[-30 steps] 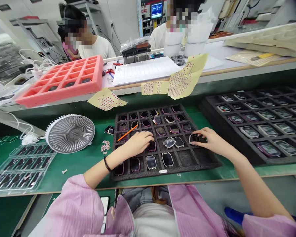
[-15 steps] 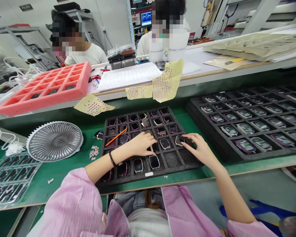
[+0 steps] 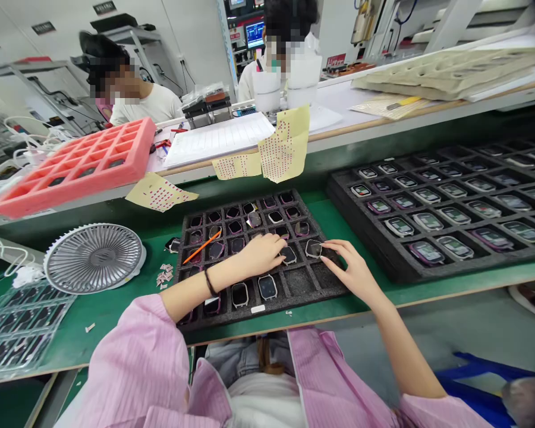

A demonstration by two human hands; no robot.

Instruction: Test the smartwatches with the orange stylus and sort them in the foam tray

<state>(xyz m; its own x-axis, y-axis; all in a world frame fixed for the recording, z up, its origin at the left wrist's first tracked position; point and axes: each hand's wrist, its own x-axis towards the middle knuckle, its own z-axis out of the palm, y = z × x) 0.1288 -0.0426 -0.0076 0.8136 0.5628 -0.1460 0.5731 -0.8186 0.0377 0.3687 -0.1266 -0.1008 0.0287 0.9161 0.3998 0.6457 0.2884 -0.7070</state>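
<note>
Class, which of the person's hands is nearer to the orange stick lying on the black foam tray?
The left hand is nearer: it lies over the black foam tray, a short way right of the orange stick, not touching it. The right hand lies farther right, beyond the left hand.

The head-worn camera looks forward and down, close above the left hand [image 3: 261,254] and right hand [image 3: 352,270].

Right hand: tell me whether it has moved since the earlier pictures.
Yes. Judged against the black foam tray, the right hand has drawn back toward the tray's near edge and now touches the side of a watch.
</note>
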